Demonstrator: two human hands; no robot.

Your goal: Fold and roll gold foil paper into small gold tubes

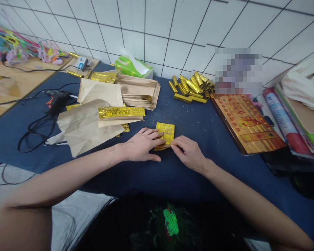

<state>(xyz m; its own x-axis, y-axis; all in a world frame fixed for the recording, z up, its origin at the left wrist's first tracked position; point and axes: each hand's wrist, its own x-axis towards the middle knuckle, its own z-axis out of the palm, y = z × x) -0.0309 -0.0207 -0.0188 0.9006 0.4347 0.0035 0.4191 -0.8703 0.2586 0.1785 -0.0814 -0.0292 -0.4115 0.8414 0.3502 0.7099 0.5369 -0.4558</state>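
Observation:
A folded piece of gold foil paper (pixel 169 128) lies on the dark blue cloth in front of me. My left hand (pixel 142 144) rests on its left side, fingers stretched out and pressing it flat. At its lower right corner, the fingertips of my right hand (pixel 188 153) are pinched together on the paper's edge. Farther left, a gold foil strip on brown paper (pixel 121 112) lies over a crumpled brown sheet (pixel 86 129). Behind my hands is a heap of rolled gold foil tubes (pixel 192 85).
A black glue gun (pixel 58 101) with its cable lies at the left. Stacked brown paper (pixel 138 91) sits before a green tissue pack (pixel 133 66). An orange-gold printed box (pixel 247 122) and a red-and-blue roll (pixel 282 115) are at the right. A tiled wall (pixel 157 31) closes the back.

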